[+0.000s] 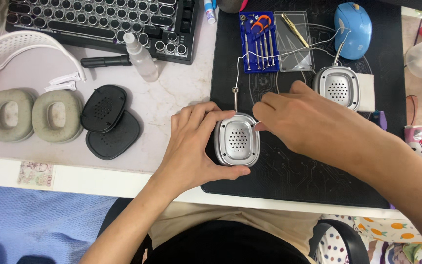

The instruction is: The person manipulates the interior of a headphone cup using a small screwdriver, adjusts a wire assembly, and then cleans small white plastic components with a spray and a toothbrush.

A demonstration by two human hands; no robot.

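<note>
The silver ear cup [237, 140] is lying on the black mat [289, 176] at the bench's [172, 93] front edge. The left hand [191, 146] is curling half closed around its left side, thumb under its lower rim. The right hand [299, 122] is pinching at its upper right edge; whether it is holding something is hidden. Further back, a blue case [258, 41] is holding small screwdrivers, its clear lid [294, 41] open with gold tweezers [295, 29]. A second ear cup [338, 88] is lying near it.
</note>
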